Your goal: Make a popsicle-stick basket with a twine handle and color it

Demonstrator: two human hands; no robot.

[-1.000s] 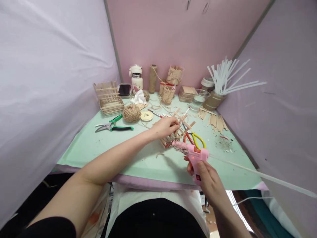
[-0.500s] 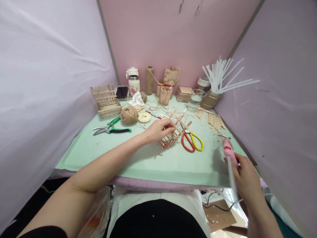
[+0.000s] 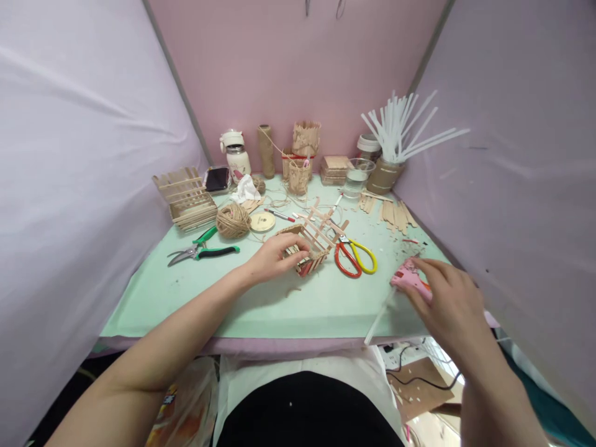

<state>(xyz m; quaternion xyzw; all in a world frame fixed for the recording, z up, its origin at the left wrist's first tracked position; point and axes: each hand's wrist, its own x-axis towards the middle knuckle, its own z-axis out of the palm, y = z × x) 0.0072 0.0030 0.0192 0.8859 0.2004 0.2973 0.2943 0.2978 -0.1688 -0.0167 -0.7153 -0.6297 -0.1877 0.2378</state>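
Observation:
At the middle of the table lies a small basket made of craft sticks (image 3: 320, 253), its stick lattice slanting up at the back. My left hand (image 3: 278, 254) is at its near left side, fingers bent over the rim and thumb close to the fingertips. At the right, my right hand (image 3: 447, 295) has its fingers round a pink hot glue gun (image 3: 410, 276), tilted low over the table. A clear glue stick (image 3: 379, 320) pokes out of the gun's back toward me. Scissors (image 3: 349, 257) with one red and one yellow handle lie just right of the basket.
Green-handled pruning shears (image 3: 205, 251), a twine ball (image 3: 233, 221) and a larger stick basket (image 3: 190, 208) occupy the left. Behind stand a bottle (image 3: 238, 160), a cup of water (image 3: 356, 180) and a jar of glue sticks (image 3: 384, 177). Loose craft sticks (image 3: 395, 215) lie at right.
The glue gun has swung round and tipped lower, its glue stick now pointing to the left front. My left hand has slid from the lattice to the basket's left rim. The view has shifted slightly.

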